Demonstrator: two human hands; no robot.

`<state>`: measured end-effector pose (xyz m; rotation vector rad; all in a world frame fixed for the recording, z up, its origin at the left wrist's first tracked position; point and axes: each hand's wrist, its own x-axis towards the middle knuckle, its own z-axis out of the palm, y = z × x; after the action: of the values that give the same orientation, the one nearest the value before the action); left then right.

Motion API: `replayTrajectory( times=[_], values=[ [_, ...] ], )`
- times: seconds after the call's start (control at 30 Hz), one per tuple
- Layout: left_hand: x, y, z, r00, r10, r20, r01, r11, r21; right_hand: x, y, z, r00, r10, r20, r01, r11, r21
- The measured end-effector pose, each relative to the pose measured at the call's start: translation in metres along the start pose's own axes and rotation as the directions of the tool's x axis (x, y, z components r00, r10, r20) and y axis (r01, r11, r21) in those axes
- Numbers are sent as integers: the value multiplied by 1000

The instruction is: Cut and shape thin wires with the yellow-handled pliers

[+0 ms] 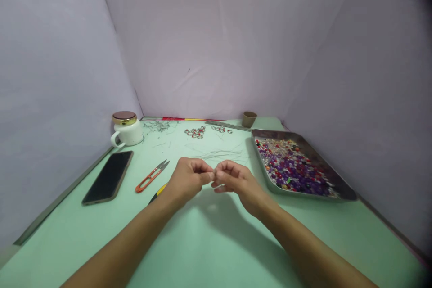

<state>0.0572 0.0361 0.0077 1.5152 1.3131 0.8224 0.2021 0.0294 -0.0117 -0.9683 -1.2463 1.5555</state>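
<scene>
My left hand [191, 180] and my right hand [236, 182] meet above the middle of the green table [209, 252]. Thumb and forefinger of each are pinched together, with the fingertips touching or nearly so. Whatever they hold between them is too small to make out. Beyond the hands, thin wires [222, 155] lie loose. Farther back are small rings of red and silvery beads [195, 132]. A metal tray [270, 185] of mixed purple, red and white beads stands to the right of my right hand.
Orange thread snips [148, 180], a yellow-and-black tool [158, 192] partly behind my left arm, and a phone [108, 177] lie left. A lidded white mug [130, 132], wire scraps [160, 126], a wire bundle [229, 125] and a small brown cup [249, 119] are at the back.
</scene>
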Motion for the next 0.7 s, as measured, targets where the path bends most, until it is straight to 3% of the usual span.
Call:
replayTrajectory(
  times=[0.1,0.23,0.7],
  values=[
    [1,0,0,1000,-2,-1,2,1000,-21,-1,0,2,998,19,-53,-21,999,-38],
    [0,3,1,999,11,-34,-11,1000,7,0,1,4,987,-72,-141,54,991,-123],
    [1,-1,-1,999,30,18,-30,1000,8,-2,14,7,925,-346,-156,250,864,-438]
  ],
)
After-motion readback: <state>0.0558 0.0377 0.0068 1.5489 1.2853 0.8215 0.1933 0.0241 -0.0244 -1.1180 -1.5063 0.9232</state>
